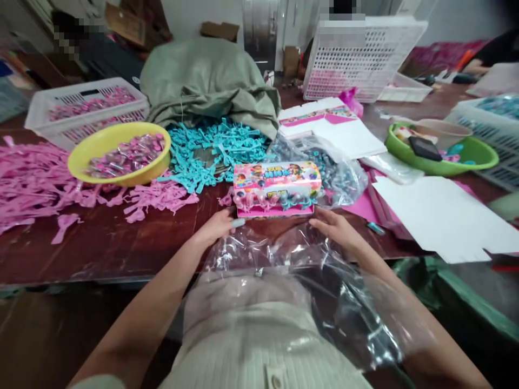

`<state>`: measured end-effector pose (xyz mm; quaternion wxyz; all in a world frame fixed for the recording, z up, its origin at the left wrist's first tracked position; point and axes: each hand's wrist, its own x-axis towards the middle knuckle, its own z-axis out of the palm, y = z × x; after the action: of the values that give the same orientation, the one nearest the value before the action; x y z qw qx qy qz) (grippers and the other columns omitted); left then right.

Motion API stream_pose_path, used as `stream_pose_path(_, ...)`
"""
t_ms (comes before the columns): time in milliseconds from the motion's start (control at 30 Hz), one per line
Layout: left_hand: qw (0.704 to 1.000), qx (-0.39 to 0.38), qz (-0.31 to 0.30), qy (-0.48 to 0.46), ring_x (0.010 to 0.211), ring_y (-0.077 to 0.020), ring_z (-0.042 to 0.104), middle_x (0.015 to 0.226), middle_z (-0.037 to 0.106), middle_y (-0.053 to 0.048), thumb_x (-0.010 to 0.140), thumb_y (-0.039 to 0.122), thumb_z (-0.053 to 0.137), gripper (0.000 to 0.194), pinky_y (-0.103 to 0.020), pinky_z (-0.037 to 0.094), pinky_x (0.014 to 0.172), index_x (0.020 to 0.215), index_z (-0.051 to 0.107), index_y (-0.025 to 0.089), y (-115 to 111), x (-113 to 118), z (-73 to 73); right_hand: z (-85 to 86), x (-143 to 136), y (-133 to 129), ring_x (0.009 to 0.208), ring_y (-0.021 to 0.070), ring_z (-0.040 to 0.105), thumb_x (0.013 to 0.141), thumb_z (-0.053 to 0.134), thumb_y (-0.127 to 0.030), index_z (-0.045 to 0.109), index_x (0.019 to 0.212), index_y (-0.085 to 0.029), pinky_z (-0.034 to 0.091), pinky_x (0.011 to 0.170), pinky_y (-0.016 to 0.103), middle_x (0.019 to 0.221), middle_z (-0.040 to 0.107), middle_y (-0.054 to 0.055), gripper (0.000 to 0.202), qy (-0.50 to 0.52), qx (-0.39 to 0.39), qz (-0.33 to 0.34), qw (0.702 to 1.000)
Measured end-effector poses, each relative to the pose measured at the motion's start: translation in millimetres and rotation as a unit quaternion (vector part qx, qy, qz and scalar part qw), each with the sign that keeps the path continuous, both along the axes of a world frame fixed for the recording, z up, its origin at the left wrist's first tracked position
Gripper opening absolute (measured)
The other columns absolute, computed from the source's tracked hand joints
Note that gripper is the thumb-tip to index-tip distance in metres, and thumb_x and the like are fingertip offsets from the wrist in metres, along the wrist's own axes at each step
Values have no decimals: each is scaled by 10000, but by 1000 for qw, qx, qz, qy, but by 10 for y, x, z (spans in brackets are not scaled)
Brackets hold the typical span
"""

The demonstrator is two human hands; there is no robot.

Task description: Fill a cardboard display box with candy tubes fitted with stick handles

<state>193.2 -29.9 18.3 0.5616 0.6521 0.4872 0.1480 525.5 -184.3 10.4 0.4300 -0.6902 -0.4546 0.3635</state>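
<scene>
A printed display box (278,181) with a colourful header lies on the table in front of me, small pink and blue toys lined up along its front. Below it a large clear plastic bag (263,254) spreads over the table edge and my lap. At the box's lower left corner, my left hand (222,224) is closed on the upper edge of the bag, a pale covering on one finger. My right hand (334,226) pinches the bag by the lower right corner. Exact fingertip contact with the box is hard to make out.
Pink pieces (32,178) and a yellow basin (121,175) lie left. Blue pieces (223,143) spill from a green sack (203,70). At right are a green basin (446,162), white cardboard sheets (446,216) and crates (365,59). Other people sit farther back.
</scene>
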Motion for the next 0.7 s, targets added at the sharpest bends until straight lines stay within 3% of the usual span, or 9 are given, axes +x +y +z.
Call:
stream_pose_path(67,1000,-2,0,6,423,-82,407,563,530,36,798,337,727,450,-181,238,403,1177,604,130,-15,147,4,-36,-74,22,770,222,674,741,765,-611,551,1465,-231,512,494,271,1115,741,96,845,1,-26,15,1000)
stream_pose_path(133,1000,11,1,16,424,-87,413,565,540,39,785,326,729,431,-177,231,399,1165,613,158,-160,89,43,-41,-134,-130,663,194,628,750,768,-593,494,1521,-242,434,407,243,1020,749,65,891,-2,-53,16,998)
stream_pose_path(200,999,13,-23,24,416,-88,399,564,541,48,801,367,706,404,-176,229,397,1147,621,178,-418,-132,81,-59,-187,-431,571,166,565,743,785,-576,507,1516,-244,400,394,240,855,730,28,886,-3,-67,14,998)
stream_pose_path(300,996,-24,-73,37,436,-84,398,561,522,51,795,359,667,266,-171,248,417,987,647,176,-881,-555,99,-141,-282,-972,491,128,447,746,802,-553,565,1464,-236,371,422,241,620,588,-34,820,24,-84,16,996)
stream_pose_path(433,991,-60,-86,88,455,-93,402,568,505,34,790,342,635,170,-185,278,418,744,618,179,-1289,-941,106,-225,-450,-1440,513,101,377,798,780,-529,573,1442,-236,323,469,228,578,431,-72,738,92,-92,37,991)
stream_pose_path(600,987,-56,-111,99,500,-127,453,640,562,5,833,365,581,197,-218,343,456,769,659,196,-1318,-1139,80,-206,-469,-1511,499,93,358,828,747,-541,515,1489,-208,302,479,231,562,393,-92,775,109,-86,86,987)
stream_pose_path(700,975,42,-170,135,689,-194,585,786,671,-24,834,302,579,150,-268,468,640,841,707,224,-1258,-1271,-11,-212,-288,-1525,509,121,477,895,685,-515,520,1498,-260,406,519,259,585,524,-68,676,3,-75,157,985)
